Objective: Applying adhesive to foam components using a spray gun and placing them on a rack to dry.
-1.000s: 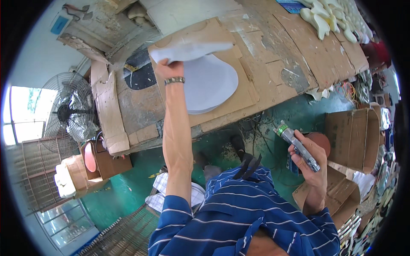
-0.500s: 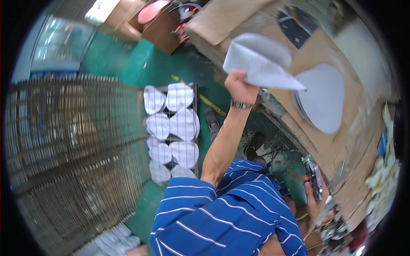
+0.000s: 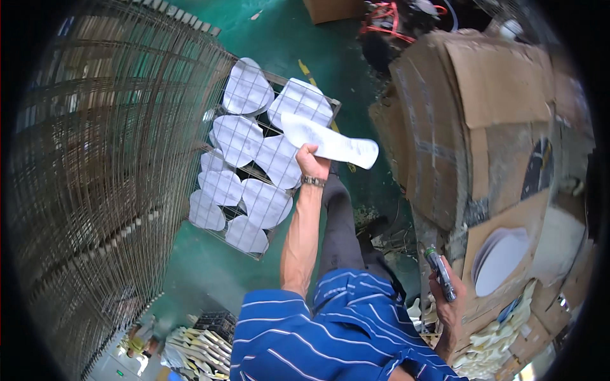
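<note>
My left hand, with a watch on its wrist, is closed on a white rounded sheet that bends upward at its sides. This sheet hangs over the right edge of a wire rack shelf, where several similar white sheets lie in two rows. Held off to the right, by the cardboard-covered table, is my right hand. Its fingers wrap round a small metal spray gun with a green ring near its tip.
A tall rack of stacked wire shelves fills the left side. On the right, cardboard covers the table, which bears a stack of white sheets. An orange cord lies at the far end. Pale scraps are heaped at lower right.
My body has turned left, away from the table. My left hand has carried the white sheet from above the table to the wire shelf. My right hand still holds the spray gun.
</note>
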Demonstrator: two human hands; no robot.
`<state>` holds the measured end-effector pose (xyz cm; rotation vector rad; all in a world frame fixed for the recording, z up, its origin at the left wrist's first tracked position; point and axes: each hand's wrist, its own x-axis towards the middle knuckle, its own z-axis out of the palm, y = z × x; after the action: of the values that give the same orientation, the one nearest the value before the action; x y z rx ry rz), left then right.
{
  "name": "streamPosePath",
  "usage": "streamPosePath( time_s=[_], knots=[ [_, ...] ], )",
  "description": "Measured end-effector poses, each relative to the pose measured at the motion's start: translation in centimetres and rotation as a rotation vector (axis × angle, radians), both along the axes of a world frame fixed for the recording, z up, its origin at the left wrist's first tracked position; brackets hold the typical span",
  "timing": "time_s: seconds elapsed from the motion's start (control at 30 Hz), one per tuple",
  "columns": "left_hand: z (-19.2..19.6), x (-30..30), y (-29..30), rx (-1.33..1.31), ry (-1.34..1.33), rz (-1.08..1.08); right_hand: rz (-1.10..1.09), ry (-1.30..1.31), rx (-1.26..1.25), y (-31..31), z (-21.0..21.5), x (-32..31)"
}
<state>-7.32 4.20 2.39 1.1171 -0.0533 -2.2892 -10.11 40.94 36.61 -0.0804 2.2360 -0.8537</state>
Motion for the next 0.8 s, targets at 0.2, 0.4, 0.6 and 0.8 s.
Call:
streamPosePath(
  time_s=[0.2, 0.4, 0.6, 0.8],
  knots=[
    [-8.7, -4.9, -17.3, -0.092, 0.068, 0.024, 0.060, -0.118, 0.127, -11.2, -8.5, -3.8],
    [-20.9, -2.3, -32.4, -0.200, -0.081, 0.010, -0.016, -0.333, 0.231, -16.5, -18.0, -4.8],
    [-33.1, 7.5, -41.2, -0.293, -0.605, -0.051, 0.045, -0.263, 0.237, -17.3, -23.9, -3.6],
    [-37.0, 12.9, -26.8, -1.046, -1.429, -1.234, 0.070, -0.163, 0.191, -15.9, -19.6, -3.2]
  ],
)
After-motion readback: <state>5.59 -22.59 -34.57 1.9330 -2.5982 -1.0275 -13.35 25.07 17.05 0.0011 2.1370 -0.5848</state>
